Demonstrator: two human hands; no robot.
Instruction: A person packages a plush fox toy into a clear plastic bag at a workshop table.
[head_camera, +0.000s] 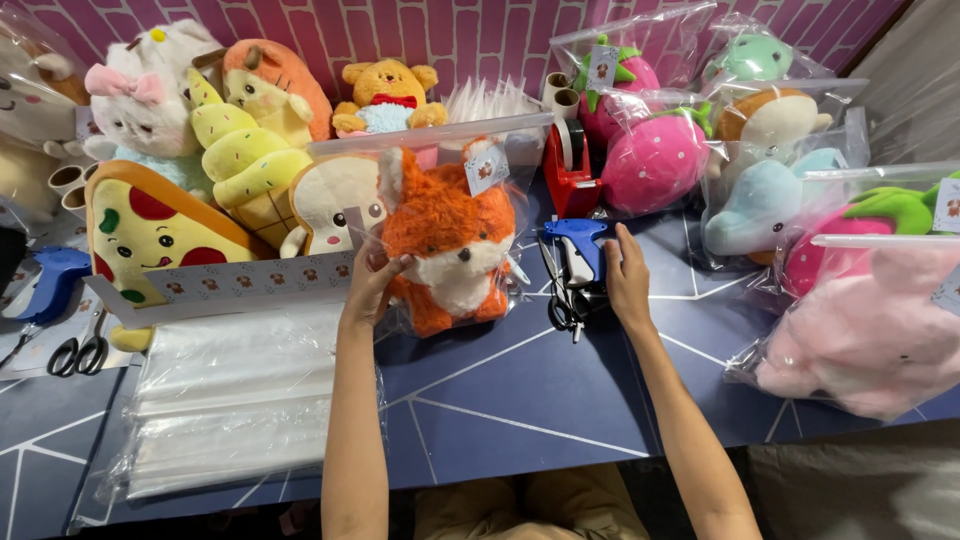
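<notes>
Nearest the table's (520, 400) front edge, towards its left corner, lies a stack of clear plastic bags (235, 400), flat and glossy; both forearms cross the dark blue top above it. The left hand (372, 285) is closed on the side of the orange fox plush (450, 240), which stands upright near the middle of the table inside a clear bag; the fox has bright orange fur, a white muzzle and belly, dark eyes, and a paper tag (486, 168) at one ear; the bag's glare blurs its lower edge. The right hand (627, 275) rests with fingers spread on the blue tagging gun (580, 245) just right of the fox; whether it grips the gun I cannot tell, since the palm hides the handle. Behind stands a red tape dispenser (568, 175); bagged plush toys crowd the far and right edges, several cut off by the frame.
</notes>
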